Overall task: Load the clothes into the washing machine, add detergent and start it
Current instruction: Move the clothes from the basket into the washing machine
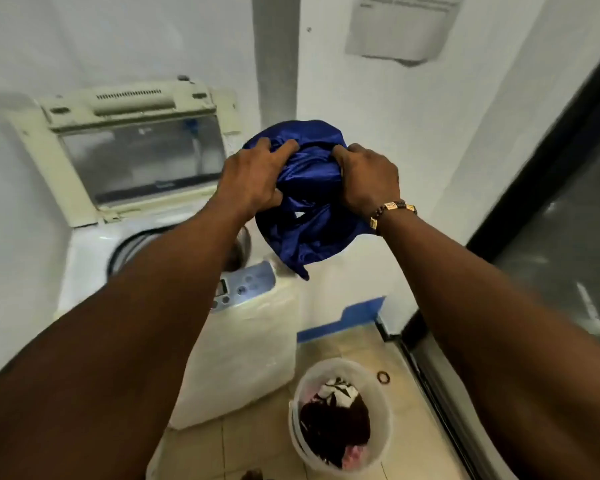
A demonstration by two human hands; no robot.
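Note:
A shiny blue garment (305, 220) is bunched up in the air, gripped by both hands. My left hand (253, 178) clutches its left side and my right hand (368, 178), with a beaded bracelet at the wrist, clutches its right side. The garment hangs above the right front corner of a white top-loading washing machine (250, 341). The machine's lid (136, 150) stands raised, and the drum opening (136, 244) shows partly behind my left forearm. A control panel (243, 285) runs along the machine's front edge.
On the tiled floor, right of the machine, stands a white bucket (381, 403) with dark, white and pink clothes in it. A small ring (383, 377) lies on the floor beside it. A dark-framed glass door (551, 237) lines the right side. White walls stand close behind.

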